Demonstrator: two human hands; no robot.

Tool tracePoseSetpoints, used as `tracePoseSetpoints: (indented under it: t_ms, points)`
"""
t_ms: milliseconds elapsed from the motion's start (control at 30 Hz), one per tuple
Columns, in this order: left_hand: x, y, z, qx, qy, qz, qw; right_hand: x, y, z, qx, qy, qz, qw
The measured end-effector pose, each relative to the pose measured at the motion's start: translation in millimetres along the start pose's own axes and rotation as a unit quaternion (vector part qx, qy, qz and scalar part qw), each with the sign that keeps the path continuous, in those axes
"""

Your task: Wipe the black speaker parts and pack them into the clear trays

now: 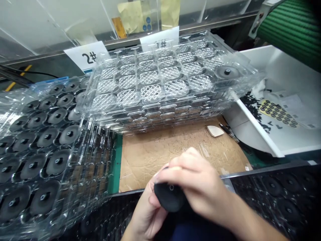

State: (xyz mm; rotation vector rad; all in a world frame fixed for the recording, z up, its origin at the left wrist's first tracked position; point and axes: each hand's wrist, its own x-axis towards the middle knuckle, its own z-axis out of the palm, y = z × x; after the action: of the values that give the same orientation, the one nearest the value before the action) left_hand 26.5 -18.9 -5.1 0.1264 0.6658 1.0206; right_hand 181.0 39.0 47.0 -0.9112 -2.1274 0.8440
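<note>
Low in the view, in front of the cardboard, is a black, rounded cap-like part [170, 199] with a small ring on its face. My left hand [147, 211] grips it from the left and below, thumb at its edge. Curled over its upper side, my right hand [198, 177] also holds it, slightly blurred; its fingertips are partly hidden. Beyond my hands, a stack of clear plastic trays [150, 90] has many oval pockets, and a similar part [227, 71] sits in the top tray's right corner pocket.
Another clear tray stack [62, 164] at left carries rows of black parts. At right, a white bin [271, 145] contains small black pieces and a yellow label sheet [278, 113]. A pale wedge [215, 131] lies on the cardboard [140, 160]. A green ribbed hose [291, 30] hangs upper right.
</note>
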Motion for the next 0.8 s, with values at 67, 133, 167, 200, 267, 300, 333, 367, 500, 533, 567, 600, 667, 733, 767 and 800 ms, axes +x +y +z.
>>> tracePoseSetpoints:
  t_ms: [67,133,167,200,267,300,333,367,500,533,567,600,667,733,767,800]
  points:
    - [0.6,3.6,-0.7,-0.02,-0.038,-0.01,0.999,-8.2,25.1,-3.1,0.038,0.027,0.101,0.994]
    - [0.1,6.8,-2.5,-0.042,-0.073,-0.023,0.996,-20.8,55.8,1.7,0.053,0.047,0.187,0.98]
    - [-0.2,8.1,-3.3,-0.051,-0.084,-0.027,0.995,-27.7,70.9,8.0,0.052,0.048,0.213,0.975]
    - [-0.4,9.0,-3.8,-0.059,-0.091,-0.03,0.994,-34.6,84.6,16.4,0.045,0.044,0.225,0.972]
    - [0.0,10.1,-3.5,-0.075,-0.099,-0.039,0.992,-46.1,104.5,35.6,0.025,0.034,0.23,0.972]
    - [0.5,10.3,-2.7,-0.082,-0.1,-0.045,0.991,-50.0,109.7,43.9,0.017,0.036,0.231,0.972]
    - [1.1,10.4,-1.5,-0.089,-0.101,-0.052,0.99,-52.1,111.4,49.9,0.01,0.044,0.236,0.971]
    - [1.8,10.4,0.0,-0.095,-0.102,-0.059,0.988,-52.3,109.6,52.8,0.004,0.058,0.241,0.969]
    - [4.9,9.2,6.8,-0.111,-0.112,-0.072,0.985,-37.4,75.9,36.1,0.048,0.094,0.253,0.962]
    - [5.4,8.6,8.0,-0.111,-0.116,-0.072,0.984,-31.8,64.5,28.7,0.091,0.089,0.253,0.959]
    - [5.7,7.8,8.6,-0.111,-0.119,-0.071,0.984,-26.4,53.6,21.9,0.142,0.076,0.253,0.954]
    - [5.9,7.0,8.7,-0.11,-0.123,-0.073,0.984,-21.5,44.0,16.5,0.196,0.057,0.254,0.945]
    - [5.4,5.1,6.6,-0.104,-0.13,-0.084,0.983,-14.3,29.9,10.7,0.279,0.009,0.259,0.925]
    - [4.0,3.4,2.1,-0.08,-0.129,-0.105,0.983,-10.8,23.3,10.6,0.324,-0.038,0.26,0.909]
    - [3.0,2.8,-0.7,-0.062,-0.127,-0.117,0.983,-10.5,22.1,11.7,0.337,-0.056,0.255,0.905]
    - [2.0,2.4,-3.3,-0.043,-0.122,-0.126,0.984,-10.9,21.8,13.0,0.346,-0.068,0.247,0.903]
